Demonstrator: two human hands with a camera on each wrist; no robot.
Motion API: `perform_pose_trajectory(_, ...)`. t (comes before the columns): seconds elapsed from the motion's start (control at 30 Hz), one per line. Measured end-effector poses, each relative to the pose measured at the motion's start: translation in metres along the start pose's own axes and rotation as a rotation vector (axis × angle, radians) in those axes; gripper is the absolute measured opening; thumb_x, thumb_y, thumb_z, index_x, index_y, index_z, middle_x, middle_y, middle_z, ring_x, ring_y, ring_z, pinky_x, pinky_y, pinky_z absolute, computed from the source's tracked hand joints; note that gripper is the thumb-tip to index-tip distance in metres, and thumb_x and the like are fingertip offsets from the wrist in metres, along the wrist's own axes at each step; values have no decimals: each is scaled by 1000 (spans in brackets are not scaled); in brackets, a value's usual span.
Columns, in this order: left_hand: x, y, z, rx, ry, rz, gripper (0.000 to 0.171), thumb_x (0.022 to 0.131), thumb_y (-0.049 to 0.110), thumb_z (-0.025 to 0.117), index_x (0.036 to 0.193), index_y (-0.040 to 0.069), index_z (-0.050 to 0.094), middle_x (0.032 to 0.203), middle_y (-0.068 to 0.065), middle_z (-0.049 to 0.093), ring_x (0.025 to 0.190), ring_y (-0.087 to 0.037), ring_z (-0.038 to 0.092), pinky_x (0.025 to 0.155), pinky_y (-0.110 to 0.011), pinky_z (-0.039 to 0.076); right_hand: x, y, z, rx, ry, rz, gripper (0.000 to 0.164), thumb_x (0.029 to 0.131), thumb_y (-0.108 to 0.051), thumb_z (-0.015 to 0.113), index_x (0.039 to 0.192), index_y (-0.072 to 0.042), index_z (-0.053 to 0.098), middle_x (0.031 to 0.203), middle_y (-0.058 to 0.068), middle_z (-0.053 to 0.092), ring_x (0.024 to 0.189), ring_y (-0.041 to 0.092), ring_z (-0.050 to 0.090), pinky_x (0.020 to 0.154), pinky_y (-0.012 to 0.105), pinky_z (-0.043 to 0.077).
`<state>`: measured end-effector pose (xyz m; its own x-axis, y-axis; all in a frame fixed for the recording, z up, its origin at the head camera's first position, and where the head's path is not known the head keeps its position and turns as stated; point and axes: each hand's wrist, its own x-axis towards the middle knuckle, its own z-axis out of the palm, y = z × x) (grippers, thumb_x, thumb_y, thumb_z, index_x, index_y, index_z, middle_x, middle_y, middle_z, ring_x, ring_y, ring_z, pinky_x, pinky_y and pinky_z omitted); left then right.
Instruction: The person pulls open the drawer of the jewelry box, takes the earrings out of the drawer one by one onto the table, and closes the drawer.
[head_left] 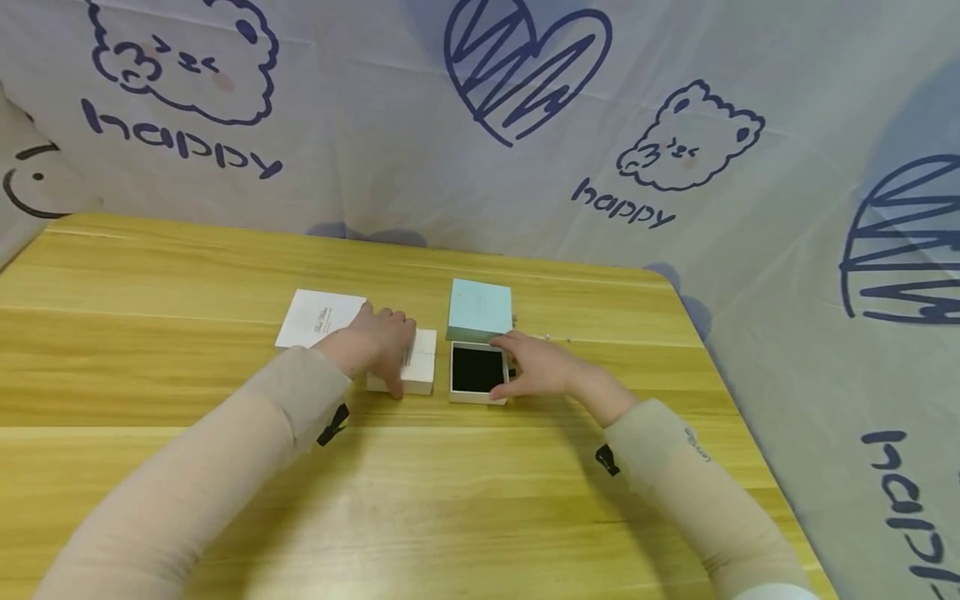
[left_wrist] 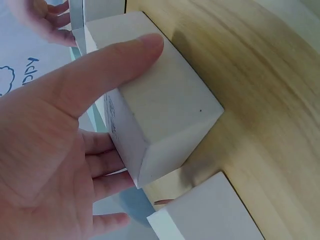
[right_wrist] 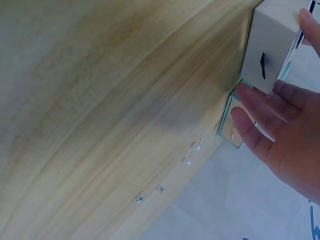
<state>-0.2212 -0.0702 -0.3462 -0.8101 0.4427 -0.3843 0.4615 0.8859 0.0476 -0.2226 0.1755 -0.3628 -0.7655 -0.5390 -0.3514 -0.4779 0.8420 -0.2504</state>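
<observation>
Black-lined box (head_left: pixel 477 372) and white box (head_left: pixel 423 360) stood side by side on the table (head_left: pixel 480 500), the former at three o'clock from the latter, a narrow gap between them. We saw pale walls and a dark, flat lining in the black-lined box; it looked nearly square from above, so we could not pick out a long axis, but its mouth faced up and its small black tab (right_wrist: pixel 263 66) pointed to three o'clock. On the white box we noticed a tiny dark speck and partly covered print on top; its near side ran lengthwise from nine to three o'clock. Our left hand (head_left: pixel 380 340) grasped the white box, thumb against that near side, while our right hand (head_left: pixel 542 367) gripped the black-lined box between thumb and fingers. From it, a pale blue box (head_left: pixel 480 309) sat at twelve o'clock, a white printed piece (head_left: pixel 313 320) at ten, and small ornaments (right_wrist: pixel 160 189), some star-shaped, at two.
</observation>
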Motion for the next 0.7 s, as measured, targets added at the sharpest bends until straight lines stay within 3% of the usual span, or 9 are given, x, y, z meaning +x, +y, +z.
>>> perform_pose_trajectory(0.17,3,-1,4,1,7,1,88,64,44,81,130,-1,45,130,-17,51,124,-36,45,110,-63,18,0,1,-1,-26,-19,-11,89,77,-48,70,145,-6,29,147,13,37,130,30,44,108,44,37)
perform_pose_trajectory(0.4,1,1,3,-18,6,9,83,64,43,81,127,0,47,124,-16,54,117,-33,48,108,-61,24,0,2,1,17,1,-47,78,77,-39,72,137,-3,39,131,14,54,118,28,54,101,43,44)
perform_pose_trajectory(0.7,0,5,-1,-2,3,11,84,65,43,80,129,0,46,126,-15,54,118,-32,48,107,-56,29,2,-16,8,-74,-43,31,106,70,-65,66,145,-2,25,146,15,37,133,29,40,104,44,41)
